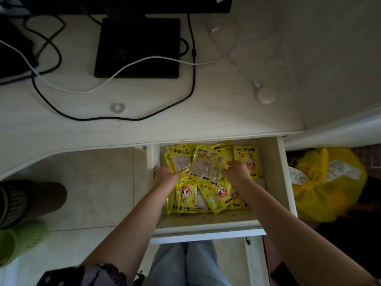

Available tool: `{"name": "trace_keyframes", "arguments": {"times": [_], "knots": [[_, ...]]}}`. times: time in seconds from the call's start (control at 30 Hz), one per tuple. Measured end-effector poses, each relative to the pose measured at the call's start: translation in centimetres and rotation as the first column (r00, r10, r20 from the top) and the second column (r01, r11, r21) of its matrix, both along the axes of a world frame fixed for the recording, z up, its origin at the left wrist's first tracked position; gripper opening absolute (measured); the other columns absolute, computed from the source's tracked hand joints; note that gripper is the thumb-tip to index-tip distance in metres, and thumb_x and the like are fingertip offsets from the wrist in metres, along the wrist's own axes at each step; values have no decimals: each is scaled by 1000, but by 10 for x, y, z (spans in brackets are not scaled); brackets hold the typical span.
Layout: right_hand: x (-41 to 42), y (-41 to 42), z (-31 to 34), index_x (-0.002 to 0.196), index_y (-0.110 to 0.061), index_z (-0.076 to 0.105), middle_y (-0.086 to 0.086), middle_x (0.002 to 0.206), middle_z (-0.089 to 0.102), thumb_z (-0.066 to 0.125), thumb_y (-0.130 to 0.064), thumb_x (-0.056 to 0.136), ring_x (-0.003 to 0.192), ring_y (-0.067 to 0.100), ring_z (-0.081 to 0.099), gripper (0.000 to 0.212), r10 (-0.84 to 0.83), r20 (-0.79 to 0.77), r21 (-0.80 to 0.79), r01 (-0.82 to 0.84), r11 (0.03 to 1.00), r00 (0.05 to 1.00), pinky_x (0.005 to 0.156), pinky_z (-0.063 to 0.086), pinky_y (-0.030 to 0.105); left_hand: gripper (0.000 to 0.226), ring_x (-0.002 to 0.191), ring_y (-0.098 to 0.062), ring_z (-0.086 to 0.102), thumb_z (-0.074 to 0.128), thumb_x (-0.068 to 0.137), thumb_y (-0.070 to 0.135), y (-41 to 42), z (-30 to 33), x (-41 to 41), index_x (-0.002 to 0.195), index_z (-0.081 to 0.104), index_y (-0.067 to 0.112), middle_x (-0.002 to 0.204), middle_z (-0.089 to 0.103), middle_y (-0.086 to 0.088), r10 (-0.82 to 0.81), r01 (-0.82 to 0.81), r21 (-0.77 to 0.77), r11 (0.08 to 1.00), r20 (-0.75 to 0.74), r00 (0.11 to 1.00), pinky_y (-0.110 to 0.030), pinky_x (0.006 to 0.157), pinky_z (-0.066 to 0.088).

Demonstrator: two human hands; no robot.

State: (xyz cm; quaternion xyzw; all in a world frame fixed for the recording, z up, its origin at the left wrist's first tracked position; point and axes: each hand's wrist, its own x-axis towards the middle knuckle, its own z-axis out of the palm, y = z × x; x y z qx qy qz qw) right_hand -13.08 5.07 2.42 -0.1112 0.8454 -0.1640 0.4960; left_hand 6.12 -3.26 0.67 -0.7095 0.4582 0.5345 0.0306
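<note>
An open white drawer [282,182] under the desk holds several yellow sachets with a cartoon face. Both my hands are inside it. My left hand [165,179] grips the left edge of a bunch of yellow sachets [203,164] lifted above the pile. My right hand [237,172] holds the same bunch from the right, fingers curled round it. More sachets [214,198] lie flat beneath, and one [247,159] leans against the back right of the drawer.
The white desk [185,112] carries a black monitor base [138,48], black and white cables and a round white puck [266,96]. A yellow plastic bag [327,182] sits right of the drawer. Slippers [24,203] lie on the floor at the left.
</note>
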Motion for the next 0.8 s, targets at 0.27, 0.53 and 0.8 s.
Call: {"name": "trace_keyframes", "arguments": {"times": [0.27,0.53,0.8], "knots": [[14,9,39,133,-12,51,0,77,59,51,-13,89,52,10,47,44,128,-73,-54,-132,990,989,42,35,20,35,102,-22,60,62,86,11,22,41,5,120,56,8,117,63,-10,-90,83,-123,989,-53,995,-30,83,51],[67,16,82,131,-10,48,9,126,61,51,-15,93,95,21,62,39,457,-231,-184,-500,846,859,69,49,28,29,96,-18,63,58,89,13,49,82,53,118,57,13,108,67,-3,-134,120,-325,938,-19,991,-25,78,46],[152,5,95,129,-12,50,9,123,62,49,-19,94,109,26,61,36,713,-308,-194,-775,601,630,85,49,33,30,92,-20,61,51,91,13,82,102,145,121,55,13,97,65,-5,-57,91,-441,893,89,994,-31,81,49]]}}
